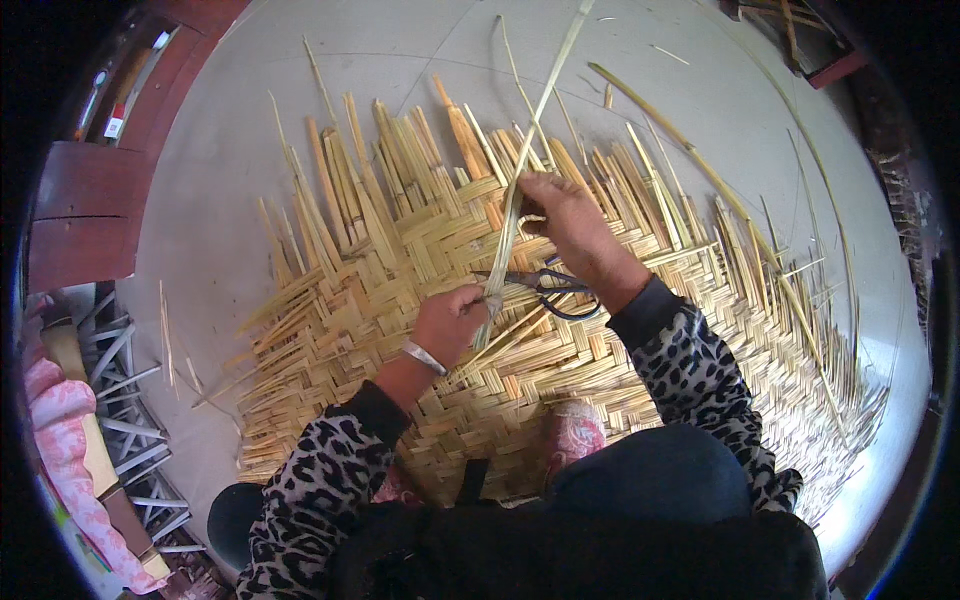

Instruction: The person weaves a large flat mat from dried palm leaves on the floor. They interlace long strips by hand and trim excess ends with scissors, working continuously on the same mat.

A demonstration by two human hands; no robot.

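Note:
A long pale green plant strip (510,225) runs up between my hands, its far end rising past the top of the view. My left hand (447,325) is closed on its lower part, with a white band round the wrist. Higher up, my right hand (568,222) pinches the same strip between thumb and fingers. Scissors (556,291) with dark blue handles lie just below my right hand, their blades partly behind the strip. Beneath both hands spreads a herringbone-woven mat (380,300) of flat yellowish strips, with loose ends sticking out along its far edge.
A long thick cane (700,165) slants over the mat's right side. Thin loose strips lie on the grey floor (350,65). Reddish-brown wooden furniture (85,205) and a metal rack (130,420) stand at the left. My shoe (575,432) rests on the mat.

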